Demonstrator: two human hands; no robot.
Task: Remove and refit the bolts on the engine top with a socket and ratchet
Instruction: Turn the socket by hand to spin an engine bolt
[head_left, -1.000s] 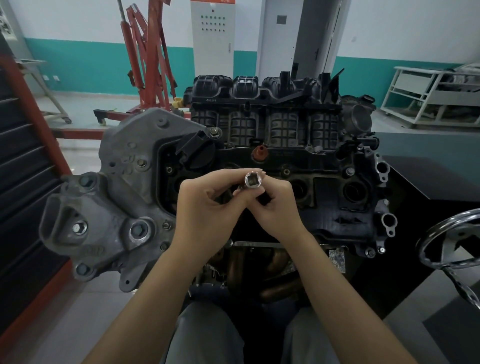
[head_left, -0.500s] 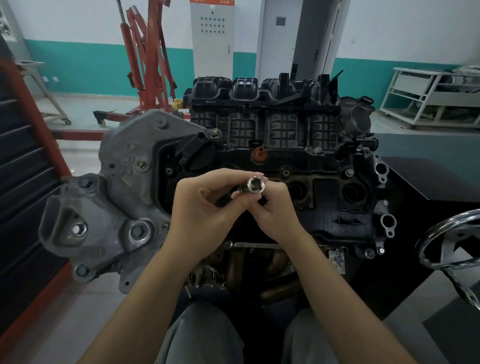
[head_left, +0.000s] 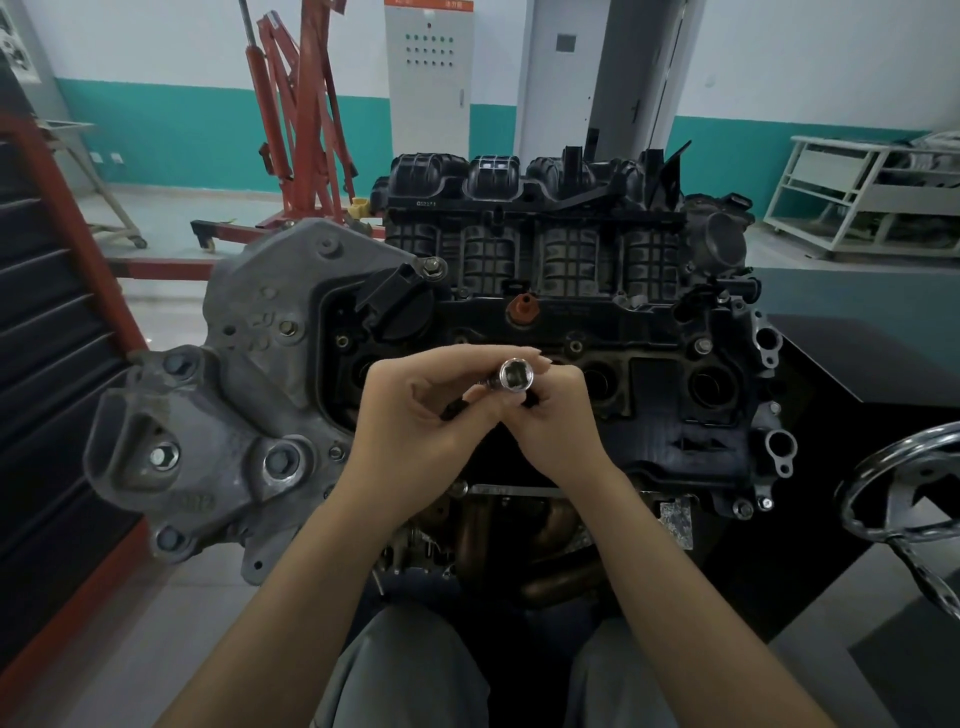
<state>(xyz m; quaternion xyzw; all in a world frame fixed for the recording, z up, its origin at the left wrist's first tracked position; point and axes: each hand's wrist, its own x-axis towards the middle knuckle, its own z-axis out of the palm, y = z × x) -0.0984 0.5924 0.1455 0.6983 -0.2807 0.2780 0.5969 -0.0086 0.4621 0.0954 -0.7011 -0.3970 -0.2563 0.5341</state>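
A shiny steel socket (head_left: 515, 375) points its open end up at me, held above the black engine top (head_left: 670, 395). My left hand (head_left: 421, 421) curls round the dark ratchet handle (head_left: 457, 409) below the socket. My right hand (head_left: 558, 421) pinches the tool just under the socket from the right. Small bolts sit in the cover, one (head_left: 575, 346) right behind my hands and one (head_left: 702, 344) further right. Most of the ratchet is hidden by my fingers.
A grey cast bracket (head_left: 228, 415) with large bolts juts out on the engine's left. The black intake manifold (head_left: 535, 228) rises behind. A chrome hand wheel (head_left: 904, 499) sits at the right edge. A red engine hoist (head_left: 296, 119) and a white rack (head_left: 862, 192) stand further back.
Both hands with the socket have sunk slightly toward the engine top. The grip looks the same.
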